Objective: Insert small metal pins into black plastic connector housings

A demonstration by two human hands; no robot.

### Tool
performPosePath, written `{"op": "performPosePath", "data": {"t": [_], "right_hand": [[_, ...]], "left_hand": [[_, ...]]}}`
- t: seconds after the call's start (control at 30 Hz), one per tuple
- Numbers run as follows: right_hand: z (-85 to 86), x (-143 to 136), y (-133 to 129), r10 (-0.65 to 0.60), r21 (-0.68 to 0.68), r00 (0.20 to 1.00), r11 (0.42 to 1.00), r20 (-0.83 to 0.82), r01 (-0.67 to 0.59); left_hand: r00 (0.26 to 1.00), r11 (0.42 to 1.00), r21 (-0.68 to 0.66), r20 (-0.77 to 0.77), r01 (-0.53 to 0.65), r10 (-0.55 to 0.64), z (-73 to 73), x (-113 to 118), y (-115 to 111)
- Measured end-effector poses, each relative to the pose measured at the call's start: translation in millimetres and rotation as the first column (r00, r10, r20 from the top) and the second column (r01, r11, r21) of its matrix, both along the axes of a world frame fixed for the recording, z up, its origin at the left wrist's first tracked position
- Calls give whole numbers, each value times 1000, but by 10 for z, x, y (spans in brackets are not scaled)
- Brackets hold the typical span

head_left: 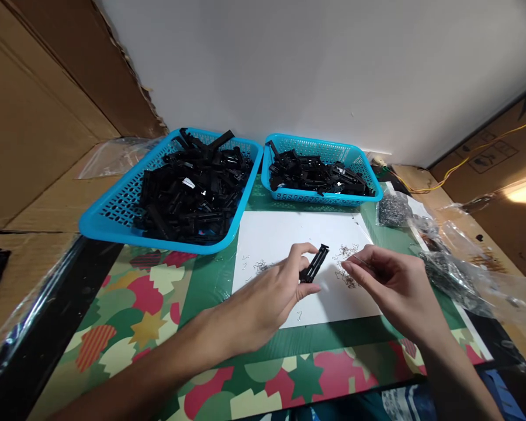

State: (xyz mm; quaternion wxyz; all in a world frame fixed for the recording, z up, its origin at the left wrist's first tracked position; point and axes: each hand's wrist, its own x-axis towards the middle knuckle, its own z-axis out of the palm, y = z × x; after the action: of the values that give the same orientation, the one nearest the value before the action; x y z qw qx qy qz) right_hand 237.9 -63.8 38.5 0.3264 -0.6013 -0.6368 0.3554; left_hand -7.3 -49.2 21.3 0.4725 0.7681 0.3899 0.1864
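Note:
Over the white sheet (pixel 272 228), my left hand (pixel 284 280) grips a slim black plastic part (pixel 316 263) between thumb and fingers, tilted with its far end up. To its right, my right hand (pixel 386 280) pinches a thin wire piece (pixel 360 259) between thumb and forefinger; its exact shape is too fine to make out. Small bent wires (pixel 347 280) lie in a loose pile on the sheet by my right fingertips. A second scatter of wires (pixel 260 267) lies partly behind my left hand.
A large blue basket (pixel 90 225) heaped with black parts stands at the back left. A smaller blue basket (pixel 372 169) of similar parts is beside it. Clear bags of small metal pieces (pixel 394 209) lie at the right. Cardboard (pixel 39 111) rises on the left.

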Motion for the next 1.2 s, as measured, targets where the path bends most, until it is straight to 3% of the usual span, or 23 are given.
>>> {"op": "performPosePath", "data": {"t": [0.17,0.3,0.5,0.67,1.2], "right_hand": [[-16,29,187,154,-139,979,981,133,-135],[-35,-63,388,233,-170,942,966,241,-195],[-65,-170,551,314,-220,909,941,273,-259],[-100,-204,579,279,-239,936,944,215,-227],[-92,-303,595,227,-198,934,964,276,-175]], "left_hand": [[996,982,161,1,-94,95,-94,26,79],[995,946,310,36,-95,88,-84,16,120],[996,955,284,33,-89,83,-141,-18,110],[993,954,274,25,-121,119,-163,-34,108],[993,960,252,38,-122,116,-204,-42,108]]}}
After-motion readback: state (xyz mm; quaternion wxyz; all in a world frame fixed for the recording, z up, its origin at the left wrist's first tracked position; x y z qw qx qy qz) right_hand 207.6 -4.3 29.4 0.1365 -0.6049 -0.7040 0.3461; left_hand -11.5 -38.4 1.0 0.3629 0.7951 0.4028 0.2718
